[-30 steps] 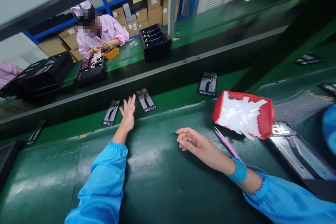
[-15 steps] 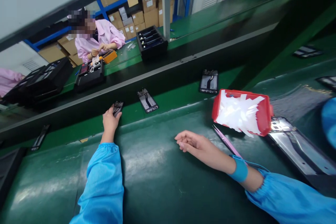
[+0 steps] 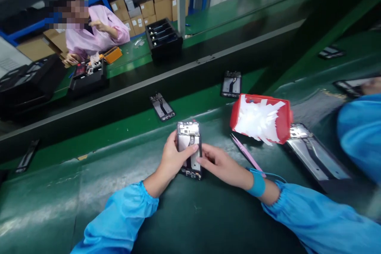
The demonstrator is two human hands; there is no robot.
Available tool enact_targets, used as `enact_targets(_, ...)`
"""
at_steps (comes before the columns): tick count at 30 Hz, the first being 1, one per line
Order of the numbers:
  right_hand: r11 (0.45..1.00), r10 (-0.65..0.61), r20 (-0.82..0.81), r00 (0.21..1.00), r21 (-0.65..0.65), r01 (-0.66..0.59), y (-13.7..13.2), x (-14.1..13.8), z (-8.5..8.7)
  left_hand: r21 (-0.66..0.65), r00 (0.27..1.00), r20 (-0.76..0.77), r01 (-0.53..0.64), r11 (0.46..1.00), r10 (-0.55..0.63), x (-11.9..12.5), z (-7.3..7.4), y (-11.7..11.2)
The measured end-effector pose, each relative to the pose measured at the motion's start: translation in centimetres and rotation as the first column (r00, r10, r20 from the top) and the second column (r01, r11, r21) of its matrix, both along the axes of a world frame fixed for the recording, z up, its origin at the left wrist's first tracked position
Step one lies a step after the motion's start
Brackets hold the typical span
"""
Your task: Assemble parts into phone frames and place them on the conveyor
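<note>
An opened phone [image 3: 185, 139] with bare circuit board and a dark ribbon cable is held upright above the green bench in front of me. My left hand [image 3: 172, 154] grips it from the left, thumb across its inner face. From the right, my right hand [image 3: 222, 164] closes on the phone's edge, thumb on the face and fingers behind. Pink tweezers [image 3: 247, 152] lie on the bench beyond my right wrist, which wears a blue band [image 3: 256, 183]. A red tray [image 3: 236, 116] full of white strips stands just past the tweezers.
Other opened phones lie on the green belt [image 3: 127, 127], including one phone [image 3: 162, 107] ahead and another phone [image 3: 231, 84] behind the tray. A larger opened device [image 3: 318, 156] lies to the right, near a co-worker's blue sleeve [image 3: 360, 131]. Across the divider sits a person in pink [image 3: 101, 27].
My left hand has taken the phone from the belt and brought it right and nearer. My right hand, formerly empty, now holds its right edge as well.
</note>
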State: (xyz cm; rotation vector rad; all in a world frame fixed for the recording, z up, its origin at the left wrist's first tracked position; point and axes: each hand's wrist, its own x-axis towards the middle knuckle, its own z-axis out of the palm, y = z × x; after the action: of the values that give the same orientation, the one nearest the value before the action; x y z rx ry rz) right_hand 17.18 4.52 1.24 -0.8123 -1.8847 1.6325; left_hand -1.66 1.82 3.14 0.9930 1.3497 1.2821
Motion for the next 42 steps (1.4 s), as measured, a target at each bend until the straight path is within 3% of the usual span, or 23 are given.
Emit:
enact_targets(3, 0.991, -0.134, -0.023, 0.991, -0.017, 0.134, 0.5, 0.0, -0.6, -0.011, 0.993, 0.067, 0.098, 0.995, -0.097, 0.8, -1.0, -0.7)
enact_targets(7, 0.941, -0.305, -0.080, 0.949, 0.129, 0.314, 0.7, 0.0, -0.5, 0.099, 0.934, -0.317, 0.204, 0.974, -0.163, -0.5, -0.8, -1.6)
enact_targets(9, 0.879, -0.394, -0.129, 0.910, 0.235, 0.414, 0.3, 0.0, -0.2, 0.190, 0.834, -0.543, 0.233, 0.954, -0.096, -0.8, -0.8, -2.2)
enact_targets(11, 0.797, -0.443, -0.169, 0.880, 0.375, 0.473, -0.1, 0.1, 0.1, 0.326, 0.730, -0.683, 0.294, 0.898, 0.009, -0.8, -1.0, -2.8)
enact_targets(13, 0.721, -0.438, -0.188, 0.879, 0.510, 0.469, -0.4, 0.2, 0.3, 0.431, 0.665, -0.741, 0.359, 0.828, 0.097, -0.6, -1.2, -3.1)
enact_targets(15, 0.670, -0.396, -0.174, 0.902, 0.617, 0.413, -0.4, 0.4, 0.5, 0.453, 0.651, -0.747, 0.355, 0.818, 0.131, -0.7, -1.5, -2.9)
enact_targets(17, 0.639, -0.342, -0.119, 0.932, 0.698, 0.324, -0.3, 0.4, 0.5, 0.399, 0.689, -0.715, 0.266, 0.878, 0.116, -0.9, -1.7, -2.3)
enact_targets(19, 0.620, -0.259, -0.029, 0.965, 0.761, 0.189, -0.1, 0.4, 0.4, 0.324, 0.787, -0.613, 0.164, 0.932, 0.074, -1.3, -1.9, -1.4)
enact_targets(22, 0.620, -0.143, 0.063, 0.988, 0.784, 0.039, 0.2, 0.2, 0.1, 0.253, 0.936, -0.352, 0.074, 0.965, 0.020, -1.8, -2.3, -0.1)
enact_targets(24, 0.626, -0.129, 0.080, 0.988, 0.780, 0.019, 0.3, 0.2, 0.0, 0.196, 0.972, -0.231, 0.087, 0.977, -0.040, -2.0, -2.5, 0.3)
enact_targets(29, 0.612, -0.190, 0.103, 0.976, 0.790, 0.036, 1.0, 0.3, 0.0, 0.110, 0.952, -0.259, 0.198, 0.974, -0.164, -2.1, -2.7, -0.2)
enact_targets(37, 0.603, -0.149, 0.112, 0.982, 0.798, 0.000, 1.2, 0.2, 0.5, 0.151, 0.966, -0.230, 0.153, 0.977, -0.116, -1.6, -2.4, -0.1)
enact_targets(40, 0.540, -0.192, 0.098, 0.977, 0.842, 0.022, 2.3, 1.4, 2.0, 0.134, 0.976, -0.197, 0.125, 0.983, -0.097, -1.5, -2.5, 0.0)
enact_targets(42, 0.480, -0.328, 0.040, 0.944, 0.868, 0.130, 3.5, 3.0, 3.1, 0.124, 0.980, -0.180, 0.110, 0.986, -0.087, -1.6, -2.6, 0.1)
